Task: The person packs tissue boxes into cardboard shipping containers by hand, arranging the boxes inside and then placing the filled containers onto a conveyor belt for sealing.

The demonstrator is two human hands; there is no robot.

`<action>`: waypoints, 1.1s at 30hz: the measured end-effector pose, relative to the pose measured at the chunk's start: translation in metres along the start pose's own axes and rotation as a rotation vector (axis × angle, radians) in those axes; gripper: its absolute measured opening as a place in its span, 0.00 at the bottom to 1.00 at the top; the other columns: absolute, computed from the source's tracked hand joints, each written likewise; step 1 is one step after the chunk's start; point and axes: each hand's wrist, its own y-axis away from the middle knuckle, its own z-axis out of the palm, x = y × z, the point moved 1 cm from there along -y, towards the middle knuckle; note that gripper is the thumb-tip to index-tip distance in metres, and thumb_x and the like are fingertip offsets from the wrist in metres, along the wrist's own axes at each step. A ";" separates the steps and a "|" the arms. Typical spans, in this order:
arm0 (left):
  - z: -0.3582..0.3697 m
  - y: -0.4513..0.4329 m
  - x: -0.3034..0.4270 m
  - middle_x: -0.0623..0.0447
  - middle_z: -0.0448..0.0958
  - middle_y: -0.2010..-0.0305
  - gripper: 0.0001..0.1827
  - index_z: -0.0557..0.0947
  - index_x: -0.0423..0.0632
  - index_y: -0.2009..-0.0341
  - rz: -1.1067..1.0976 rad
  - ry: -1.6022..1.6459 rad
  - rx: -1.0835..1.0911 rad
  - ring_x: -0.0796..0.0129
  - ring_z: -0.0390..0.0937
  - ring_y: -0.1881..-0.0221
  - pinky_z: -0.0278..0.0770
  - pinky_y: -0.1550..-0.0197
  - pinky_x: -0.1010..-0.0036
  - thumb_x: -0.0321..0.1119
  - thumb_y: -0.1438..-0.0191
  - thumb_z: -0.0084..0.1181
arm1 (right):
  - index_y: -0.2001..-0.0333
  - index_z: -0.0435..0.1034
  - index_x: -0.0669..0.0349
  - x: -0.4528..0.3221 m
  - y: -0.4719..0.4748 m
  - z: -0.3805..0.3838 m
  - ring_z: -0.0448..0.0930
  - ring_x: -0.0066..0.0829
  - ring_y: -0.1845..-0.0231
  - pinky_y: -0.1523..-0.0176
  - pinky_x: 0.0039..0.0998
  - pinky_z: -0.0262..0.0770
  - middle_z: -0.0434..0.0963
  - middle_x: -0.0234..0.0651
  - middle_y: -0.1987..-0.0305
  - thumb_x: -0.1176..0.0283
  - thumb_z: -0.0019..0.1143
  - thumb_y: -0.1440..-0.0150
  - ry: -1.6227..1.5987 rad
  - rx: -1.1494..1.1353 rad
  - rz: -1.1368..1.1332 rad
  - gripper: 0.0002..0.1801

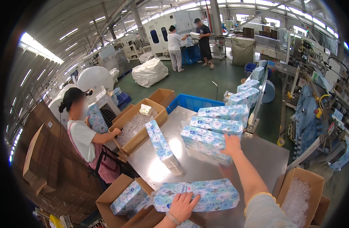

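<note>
My left hand point(184, 205) lies with fingers spread against a long blue floral tissue pack point(211, 193) at the table's near edge. The palm side is hidden. Farther out, my right hand point(232, 144) grips the right end of another floral pack point(203, 138), fingers over its top and thumb on the side. Behind that one sit two more packs, one point(217, 124) close against it and one point(224, 112) by the conveyor's end. A single pack point(161, 142) lies lengthwise on the left of the metal table point(260, 162).
An open carton point(120, 196) with packs stands at the near left. A co-worker point(86, 131) holds a pack beside a carton of clear plastic point(134, 128). A conveyor point(260, 97) brings packs from the back right. Another plastic-filled carton point(297, 199) is at right, a blue crate point(194, 102) behind.
</note>
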 end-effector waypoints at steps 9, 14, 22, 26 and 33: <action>-0.092 0.207 0.011 0.34 0.68 0.40 0.44 0.69 0.40 0.38 -0.788 0.735 0.566 0.41 0.65 0.39 0.64 0.37 0.51 0.44 0.57 0.72 | 0.28 0.51 0.61 0.012 0.229 -0.074 0.76 0.53 0.43 0.40 0.47 0.69 0.76 0.54 0.46 0.54 0.78 0.66 0.283 -0.337 0.064 0.64; -0.047 0.326 0.050 0.34 0.70 0.42 0.39 0.72 0.39 0.41 -0.911 0.441 0.320 0.42 0.70 0.42 0.66 0.40 0.50 0.44 0.54 0.71 | 0.26 0.52 0.53 -0.041 0.250 -0.068 0.73 0.53 0.44 0.40 0.47 0.67 0.72 0.52 0.48 0.58 0.77 0.62 -0.034 -0.208 -0.271 0.61; 0.142 0.349 0.062 0.38 0.70 0.40 0.53 0.63 0.50 0.31 -0.650 0.490 -0.598 0.43 0.67 0.37 0.68 0.39 0.50 0.53 0.60 0.72 | 0.28 0.59 0.45 -0.203 0.269 -0.169 0.73 0.49 0.52 0.48 0.45 0.68 0.71 0.47 0.54 0.69 0.75 0.62 -0.339 0.239 -0.759 0.55; 0.191 0.369 0.042 0.35 0.66 0.32 0.52 0.59 0.50 0.28 -0.768 0.815 -0.665 0.39 0.64 0.32 0.65 0.33 0.52 0.57 0.50 0.68 | 0.34 0.70 0.44 -0.310 0.332 -0.246 0.73 0.47 0.56 0.51 0.43 0.69 0.72 0.42 0.54 0.67 0.76 0.60 -0.819 0.070 -1.180 0.45; 0.237 0.385 0.087 0.32 0.66 0.31 0.49 0.61 0.47 0.28 -0.680 0.705 -0.093 0.38 0.67 0.34 0.67 0.34 0.51 0.58 0.47 0.65 | 0.26 0.54 0.28 -0.431 0.398 -0.023 0.73 0.42 0.49 0.42 0.40 0.67 0.71 0.42 0.52 0.77 0.51 0.45 -0.416 -0.342 -1.761 0.45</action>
